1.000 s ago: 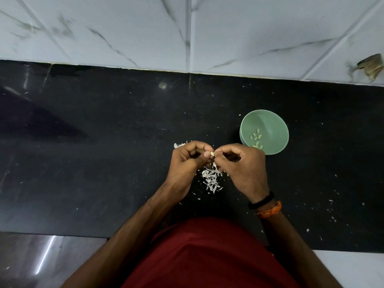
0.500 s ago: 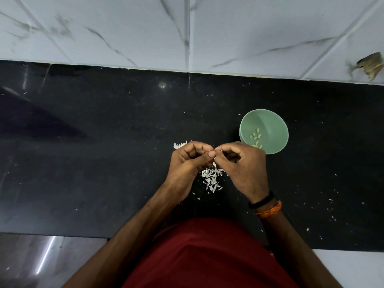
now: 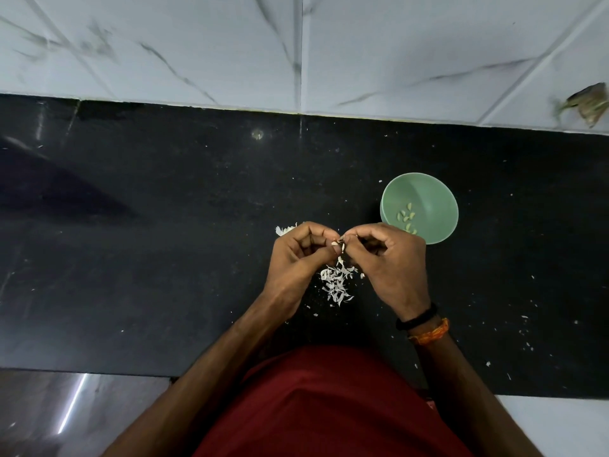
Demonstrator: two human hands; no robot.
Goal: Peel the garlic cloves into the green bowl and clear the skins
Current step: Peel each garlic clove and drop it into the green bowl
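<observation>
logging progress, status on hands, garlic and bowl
Left hand and right hand both pinching one garlic clove, mid-peel. Green bowl holds several peeled cloves. Skins piled on counter below hands, not cleared. Nothing in the way.

The scene is seen from a single wide-angle camera worn on the head and aimed steeply down and forward. The black counter [image 3: 164, 225] is crossed from side to side, with the tiled wall [image 3: 197, 44] at the top. The red shirt [image 3: 329, 407] is seen nearest, at the bottom edge.
</observation>
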